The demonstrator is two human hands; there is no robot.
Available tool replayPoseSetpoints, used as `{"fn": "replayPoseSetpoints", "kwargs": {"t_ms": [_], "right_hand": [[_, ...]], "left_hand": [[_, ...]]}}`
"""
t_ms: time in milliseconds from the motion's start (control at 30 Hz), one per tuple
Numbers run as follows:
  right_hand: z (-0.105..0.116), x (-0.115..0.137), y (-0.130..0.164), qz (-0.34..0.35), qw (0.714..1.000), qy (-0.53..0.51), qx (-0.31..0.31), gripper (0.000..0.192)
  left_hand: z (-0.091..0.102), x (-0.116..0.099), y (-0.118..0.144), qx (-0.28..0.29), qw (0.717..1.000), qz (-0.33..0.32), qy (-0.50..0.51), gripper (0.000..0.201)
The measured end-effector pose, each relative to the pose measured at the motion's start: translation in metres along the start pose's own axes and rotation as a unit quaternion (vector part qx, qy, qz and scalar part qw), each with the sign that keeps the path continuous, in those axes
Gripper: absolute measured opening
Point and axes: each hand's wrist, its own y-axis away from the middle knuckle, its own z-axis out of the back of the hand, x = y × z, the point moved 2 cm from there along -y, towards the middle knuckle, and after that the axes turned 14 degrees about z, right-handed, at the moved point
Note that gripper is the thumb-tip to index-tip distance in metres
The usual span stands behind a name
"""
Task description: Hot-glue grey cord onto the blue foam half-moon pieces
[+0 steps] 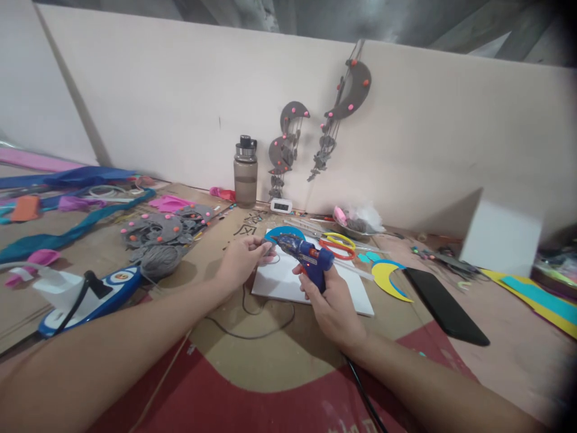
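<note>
Hot-glue gun (295, 248), dark blue with a reddish trigger and a barrel mottled with pale marks, is held above a white board (282, 281), its nozzle pointing left. The right hand (337, 308) is wrapped around its handle. The left hand (241, 258) has its fingertips pinched together on a thin gray cord (270, 336), near a blue piece (285, 231); whether they also grip that piece cannot be told. The cord loops down over a cardboard-covered table (252, 367), brown and red. To the right lie a yellow crescent (384, 279) and a black smartphone (444, 307); to the left, a ball of gray yarn (161, 261). Behind, gray crescent hangings (360, 90) dotted pink and orange hang against a pale wall (157, 90), near a water bottle (246, 181).
</note>
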Motion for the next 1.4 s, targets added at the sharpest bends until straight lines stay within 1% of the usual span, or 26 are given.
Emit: {"fn": "replayPoseSetpoints", "kwargs": {"t_ms": [267, 533, 767, 1000, 1167, 1400], "right_hand": [[-0.001, 0.002, -0.001, 0.011, 0.999, 0.042, 0.009, 0.028], [-0.004, 0.001, 0.0, 0.012, 0.998, 0.053, 0.016, 0.023], [-0.004, 0.0, 0.0, 0.002, 0.998, 0.057, 0.021, 0.023], [-0.005, 0.0, 0.0, 0.016, 0.998, 0.057, 0.019, 0.025], [-0.005, -0.001, 0.001, 0.006, 0.998, 0.063, 0.027, 0.024], [-0.005, -0.001, 0.001, 0.012, 0.997, 0.066, 0.028, 0.021]], "left_hand": [[-0.001, -0.002, 0.004, 0.011, 0.999, -0.039, -0.036, 0.025], [-0.004, -0.009, 0.012, 0.006, 0.999, -0.019, -0.027, 0.025], [-0.005, -0.008, 0.011, 0.01, 1.0, -0.013, -0.025, 0.028], [-0.006, -0.013, 0.017, 0.006, 0.997, -0.038, -0.069, 0.033], [-0.006, -0.013, 0.017, 0.002, 0.997, -0.032, -0.07, 0.033], [-0.004, -0.01, 0.014, -0.008, 0.995, -0.038, -0.095, 0.03]]}}
